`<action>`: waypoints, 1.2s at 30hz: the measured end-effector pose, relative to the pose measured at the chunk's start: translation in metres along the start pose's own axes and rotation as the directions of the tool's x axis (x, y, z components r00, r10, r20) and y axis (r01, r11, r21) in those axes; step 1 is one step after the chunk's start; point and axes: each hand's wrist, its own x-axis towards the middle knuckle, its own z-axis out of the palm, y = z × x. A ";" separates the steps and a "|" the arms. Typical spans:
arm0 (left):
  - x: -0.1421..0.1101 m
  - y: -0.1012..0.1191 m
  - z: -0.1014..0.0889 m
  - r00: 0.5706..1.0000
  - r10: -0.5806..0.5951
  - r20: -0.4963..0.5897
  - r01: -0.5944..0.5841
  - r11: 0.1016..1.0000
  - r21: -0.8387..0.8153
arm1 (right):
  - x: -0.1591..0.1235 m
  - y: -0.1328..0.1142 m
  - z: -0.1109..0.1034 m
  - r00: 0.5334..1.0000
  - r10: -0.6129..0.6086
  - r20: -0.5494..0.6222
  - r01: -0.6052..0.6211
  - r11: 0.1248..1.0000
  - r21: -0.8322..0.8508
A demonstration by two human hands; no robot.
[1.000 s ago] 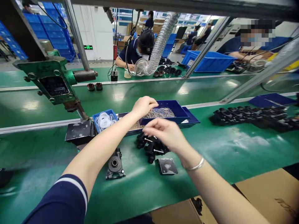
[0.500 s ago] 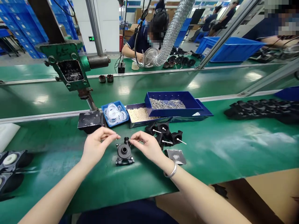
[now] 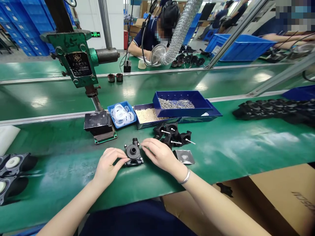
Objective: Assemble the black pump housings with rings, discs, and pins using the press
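A black pump housing, with a round raised middle and a short outlet at its far side, lies on the green bench in front of me. Small silver screw heads show at several of its corners. My left hand has thumb and forefinger pinched at the near left corner; whatever is between the fingertips is too small to make out. Close by the right side, below the outlet, my right hand holds its thumb and fingertips together. Anything in that pinch is hidden.
A bench press stands behind left. Beyond the housing are a tray of clear rings, a bin of cream-coloured bits and a blue bin of screws. Black housings with white rods and a metal plate lie right.
My left hand has come down from above the housing's far left corner to its near left corner. My right hand has drawn slightly away from the outlet. The view has shifted a little.
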 end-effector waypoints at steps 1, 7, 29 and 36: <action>-0.001 0.000 0.000 1.000 0.006 -0.002 -0.006 1.000 -0.001 | -0.001 0.000 0.000 1.000 0.020 -0.011 -0.019 1.000 0.023; -0.006 -0.001 0.005 0.994 -0.091 -0.066 0.085 0.992 -0.088 | -0.005 0.002 -0.004 0.992 0.117 -0.049 -0.109 0.984 0.142; 0.000 -0.005 -0.001 0.941 0.338 0.021 -0.324 0.881 0.344 | -0.016 0.008 -0.003 0.986 0.157 -0.047 -0.147 0.975 0.166; -0.011 -0.015 -0.008 0.996 0.011 0.087 -0.036 0.956 0.291 | -0.018 -0.027 -0.007 0.946 0.323 -0.034 -0.308 0.926 0.219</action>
